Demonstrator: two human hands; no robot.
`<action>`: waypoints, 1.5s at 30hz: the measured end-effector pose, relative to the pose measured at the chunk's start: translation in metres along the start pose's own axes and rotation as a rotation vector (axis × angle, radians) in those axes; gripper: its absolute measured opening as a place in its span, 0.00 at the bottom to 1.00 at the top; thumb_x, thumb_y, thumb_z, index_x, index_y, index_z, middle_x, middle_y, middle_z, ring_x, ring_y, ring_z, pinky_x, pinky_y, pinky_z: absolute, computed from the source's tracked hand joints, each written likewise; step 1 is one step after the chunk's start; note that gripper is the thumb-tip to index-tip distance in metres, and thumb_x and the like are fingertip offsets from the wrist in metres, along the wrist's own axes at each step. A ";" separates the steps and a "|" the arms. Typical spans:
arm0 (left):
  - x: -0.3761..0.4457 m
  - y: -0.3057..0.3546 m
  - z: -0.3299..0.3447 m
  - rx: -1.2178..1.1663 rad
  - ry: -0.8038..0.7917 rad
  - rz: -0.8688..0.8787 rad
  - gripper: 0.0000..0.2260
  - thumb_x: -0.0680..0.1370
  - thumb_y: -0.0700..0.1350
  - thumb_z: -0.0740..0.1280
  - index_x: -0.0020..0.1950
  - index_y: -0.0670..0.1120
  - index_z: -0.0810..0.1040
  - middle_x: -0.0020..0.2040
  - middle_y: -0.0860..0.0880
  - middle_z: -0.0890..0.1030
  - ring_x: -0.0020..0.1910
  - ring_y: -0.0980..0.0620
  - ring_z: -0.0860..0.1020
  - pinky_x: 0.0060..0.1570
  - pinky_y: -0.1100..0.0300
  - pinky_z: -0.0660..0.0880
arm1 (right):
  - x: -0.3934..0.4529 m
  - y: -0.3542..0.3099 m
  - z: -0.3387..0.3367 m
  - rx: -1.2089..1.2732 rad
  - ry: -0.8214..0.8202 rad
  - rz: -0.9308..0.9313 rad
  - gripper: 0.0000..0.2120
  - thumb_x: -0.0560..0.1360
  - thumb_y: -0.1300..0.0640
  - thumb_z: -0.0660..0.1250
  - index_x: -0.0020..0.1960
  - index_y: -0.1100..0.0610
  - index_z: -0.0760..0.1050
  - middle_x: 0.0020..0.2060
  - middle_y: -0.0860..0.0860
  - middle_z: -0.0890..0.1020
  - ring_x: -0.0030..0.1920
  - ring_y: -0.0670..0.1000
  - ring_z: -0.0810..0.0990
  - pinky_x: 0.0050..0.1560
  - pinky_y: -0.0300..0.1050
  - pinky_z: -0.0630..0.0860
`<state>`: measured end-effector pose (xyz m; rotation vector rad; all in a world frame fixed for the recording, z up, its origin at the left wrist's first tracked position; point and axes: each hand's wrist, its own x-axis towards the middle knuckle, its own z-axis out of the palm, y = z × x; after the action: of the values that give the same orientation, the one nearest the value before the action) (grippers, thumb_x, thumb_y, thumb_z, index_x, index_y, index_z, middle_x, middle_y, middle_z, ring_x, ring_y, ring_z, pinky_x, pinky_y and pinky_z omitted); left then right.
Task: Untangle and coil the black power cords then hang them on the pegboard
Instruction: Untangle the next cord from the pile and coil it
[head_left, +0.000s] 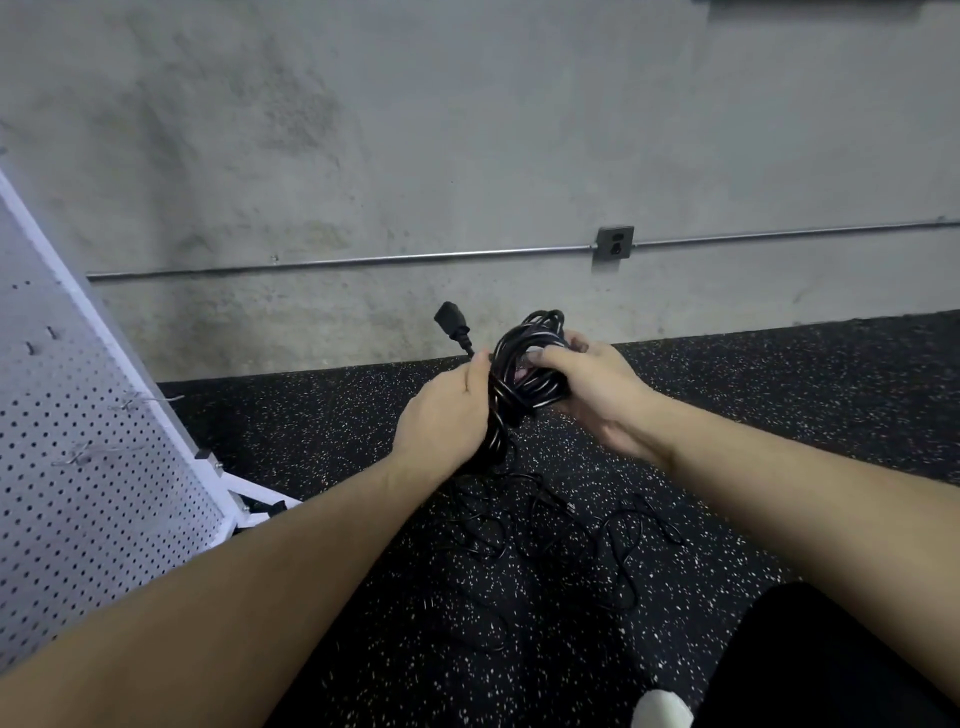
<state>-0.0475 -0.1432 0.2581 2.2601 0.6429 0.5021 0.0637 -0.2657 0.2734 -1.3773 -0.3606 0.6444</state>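
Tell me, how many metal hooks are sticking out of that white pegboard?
2 clearly: an upper hook near the pegboard frame's right edge, and a lower hook further left. Two dark marks higher up may be more; the board runs out of view.

Both arms outstretched; left hand (441, 415) and right hand (597, 384) curled, gripping.

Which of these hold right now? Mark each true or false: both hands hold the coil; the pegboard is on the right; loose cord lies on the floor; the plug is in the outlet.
1. Both hands, left hand and right hand, hold the coil. True.
2. The pegboard is on the right. False: it stands on the left.
3. Loose cord lies on the floor. True.
4. The plug is in the outlet. False: it sticks up free beside the coil.
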 end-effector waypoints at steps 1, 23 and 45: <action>0.001 0.001 -0.001 -0.051 -0.016 -0.016 0.27 0.86 0.59 0.48 0.56 0.50 0.84 0.50 0.49 0.85 0.52 0.48 0.81 0.59 0.51 0.75 | -0.001 -0.001 0.000 0.010 -0.015 -0.006 0.09 0.79 0.65 0.68 0.58 0.61 0.75 0.48 0.58 0.86 0.50 0.55 0.85 0.59 0.53 0.81; -0.013 0.014 0.001 -0.619 -0.300 -0.448 0.10 0.82 0.44 0.63 0.42 0.46 0.79 0.27 0.50 0.79 0.24 0.52 0.77 0.32 0.59 0.74 | -0.019 -0.010 0.011 -0.368 -0.200 -0.091 0.18 0.70 0.56 0.79 0.57 0.54 0.79 0.48 0.58 0.86 0.46 0.51 0.84 0.56 0.49 0.80; -0.014 0.014 0.017 -0.780 -0.448 -0.274 0.18 0.76 0.53 0.74 0.62 0.45 0.82 0.55 0.45 0.86 0.54 0.44 0.85 0.53 0.48 0.82 | -0.014 -0.015 -0.009 -0.318 -0.190 -0.124 0.15 0.73 0.51 0.76 0.59 0.49 0.82 0.51 0.49 0.88 0.52 0.49 0.86 0.53 0.47 0.81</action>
<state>-0.0458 -0.1694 0.2543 1.4429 0.4120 0.0674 0.0612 -0.2819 0.2887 -1.5841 -0.7192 0.6352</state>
